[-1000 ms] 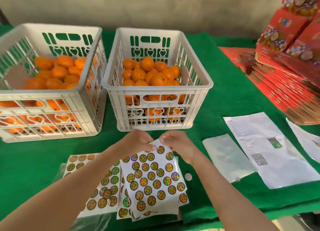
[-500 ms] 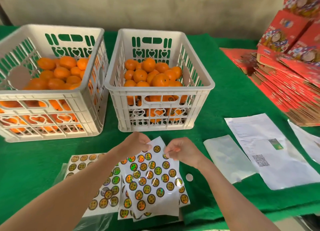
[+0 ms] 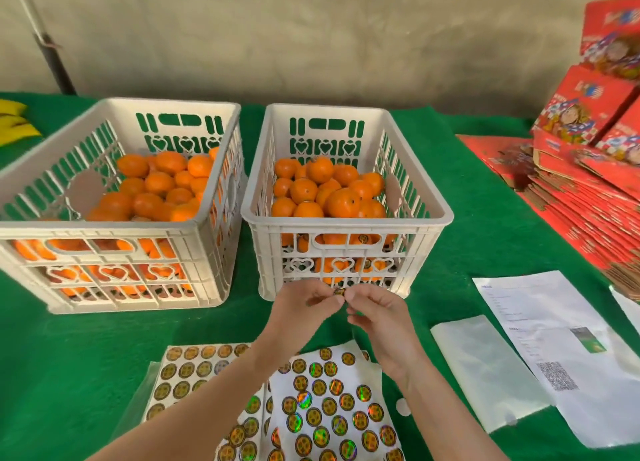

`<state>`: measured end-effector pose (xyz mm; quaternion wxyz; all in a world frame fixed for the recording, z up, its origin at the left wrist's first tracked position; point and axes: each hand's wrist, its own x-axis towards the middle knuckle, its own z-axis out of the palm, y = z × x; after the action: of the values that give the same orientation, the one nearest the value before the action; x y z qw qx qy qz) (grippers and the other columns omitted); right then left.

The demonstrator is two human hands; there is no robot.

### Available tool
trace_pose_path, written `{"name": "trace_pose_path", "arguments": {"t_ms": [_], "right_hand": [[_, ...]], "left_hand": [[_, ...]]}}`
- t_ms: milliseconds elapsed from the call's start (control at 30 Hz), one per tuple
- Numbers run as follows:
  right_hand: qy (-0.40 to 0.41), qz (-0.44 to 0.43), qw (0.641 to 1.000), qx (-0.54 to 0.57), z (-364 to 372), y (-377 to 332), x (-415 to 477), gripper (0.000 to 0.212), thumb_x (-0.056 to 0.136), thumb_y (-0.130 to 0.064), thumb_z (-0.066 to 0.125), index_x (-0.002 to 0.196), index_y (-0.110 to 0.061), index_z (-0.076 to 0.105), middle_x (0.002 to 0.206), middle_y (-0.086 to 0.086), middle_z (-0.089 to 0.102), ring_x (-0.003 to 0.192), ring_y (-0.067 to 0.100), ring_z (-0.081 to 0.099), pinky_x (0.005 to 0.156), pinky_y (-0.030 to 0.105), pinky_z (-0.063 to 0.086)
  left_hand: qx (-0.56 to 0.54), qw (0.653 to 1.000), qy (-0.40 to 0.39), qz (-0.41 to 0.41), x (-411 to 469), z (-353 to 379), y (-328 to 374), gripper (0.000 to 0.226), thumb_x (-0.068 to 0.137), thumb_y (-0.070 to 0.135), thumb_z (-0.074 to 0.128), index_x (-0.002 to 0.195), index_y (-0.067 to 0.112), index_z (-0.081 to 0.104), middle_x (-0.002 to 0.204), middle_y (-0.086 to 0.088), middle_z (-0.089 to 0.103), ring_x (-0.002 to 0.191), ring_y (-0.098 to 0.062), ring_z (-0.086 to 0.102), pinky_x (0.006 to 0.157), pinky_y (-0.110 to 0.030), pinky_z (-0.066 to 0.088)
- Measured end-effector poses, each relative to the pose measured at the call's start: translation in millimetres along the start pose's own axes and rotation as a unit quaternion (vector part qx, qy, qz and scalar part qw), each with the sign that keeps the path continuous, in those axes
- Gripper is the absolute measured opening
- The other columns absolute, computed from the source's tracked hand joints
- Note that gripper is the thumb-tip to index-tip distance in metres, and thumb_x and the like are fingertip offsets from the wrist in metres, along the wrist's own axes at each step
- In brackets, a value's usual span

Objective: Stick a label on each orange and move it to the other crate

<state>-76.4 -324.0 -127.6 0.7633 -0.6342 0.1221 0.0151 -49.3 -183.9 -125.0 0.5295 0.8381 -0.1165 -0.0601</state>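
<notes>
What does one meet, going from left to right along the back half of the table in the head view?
yellow bananas at the picture's edge → left crate with oranges → right crate with oranges → stack of flat red cartons
</notes>
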Motion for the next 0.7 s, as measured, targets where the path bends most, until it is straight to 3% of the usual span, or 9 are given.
{"name": "trace_pose_path", "arguments": {"t_ms": [67,133,267,333,500,633,700], "right_hand": [[-0.016,-0.043,0.998,-0.033,12,-7,2,0.028,0.085,-0.002,0.063,0.065,-0.02,0.072,0.069,-0.002,0.066,0.066,0.008,0.057,0.065,0.023,0.048],[-0.039,-0.11,0.983,-0.142,23,-17,7,0.026,0.083,-0.005,0.066,0.065,-0.022,0.07,0.069,0.0,0.065,0.067,0.009,0.055,0.065,0.022,0.047],[-0.104,-0.223,0.91,-0.333,48,-41,17,0.02,0.079,-0.01,0.072,0.066,-0.022,0.063,0.068,0.003,0.062,0.062,0.011,0.052,0.06,0.02,0.043],[-0.129,-0.264,0.882,-0.368,66,-52,22,0.017,0.08,-0.009,0.07,0.069,-0.019,0.062,0.07,0.001,0.063,0.063,0.012,0.054,0.06,0.026,0.046],[-0.149,-0.331,0.833,-0.418,114,-71,33,0.011,0.084,-0.009,0.065,0.074,-0.006,0.067,0.072,0.004,0.065,0.066,0.017,0.056,0.062,0.04,0.047],[-0.101,-0.349,0.861,-0.356,151,-89,58,0.013,0.087,-0.01,0.064,0.076,-0.016,0.065,0.074,-0.002,0.065,0.068,0.011,0.057,0.064,0.026,0.047],[-0.081,-0.342,0.868,-0.35,179,-94,79,0.01,0.089,-0.014,0.061,0.081,-0.02,0.064,0.08,-0.006,0.064,0.072,0.005,0.057,0.065,0.016,0.046]], "left_hand": [[0.017,0.999,0.035,0.013,2,-15,4,0.038,0.084,0.016,0.067,0.051,0.027,0.051,0.042,0.017,0.045,0.044,0.0,0.039,0.049,-0.01,0.032],[0.037,0.998,0.037,0.022,3,-36,8,0.039,0.082,0.013,0.069,0.052,0.029,0.05,0.043,0.018,0.046,0.046,0.001,0.041,0.05,-0.009,0.032],[0.134,0.987,0.003,0.09,3,-87,17,0.029,0.08,0.013,0.07,0.06,0.027,0.054,0.064,0.013,0.058,0.064,-0.004,0.055,0.06,-0.015,0.043],[0.167,0.978,-0.012,0.123,5,-112,21,0.019,0.08,0.012,0.07,0.067,0.02,0.059,0.071,0.005,0.059,0.071,-0.012,0.058,0.066,-0.024,0.048],[0.218,0.959,-0.001,0.182,7,-166,29,0.011,0.08,0.01,0.072,0.072,0.013,0.065,0.073,0.004,0.059,0.069,-0.012,0.057,0.063,-0.023,0.047],[0.215,0.96,0.1,0.15,25,-225,17,0.003,0.086,0.019,0.068,0.085,0.02,0.066,0.079,0.009,0.065,0.072,-0.002,0.061,0.064,-0.017,0.05],[0.224,0.952,0.176,0.112,42,-259,1,0.006,0.088,0.011,0.064,0.088,0.016,0.068,0.078,0.005,0.067,0.07,-0.008,0.062,0.065,-0.02,0.05]]}}
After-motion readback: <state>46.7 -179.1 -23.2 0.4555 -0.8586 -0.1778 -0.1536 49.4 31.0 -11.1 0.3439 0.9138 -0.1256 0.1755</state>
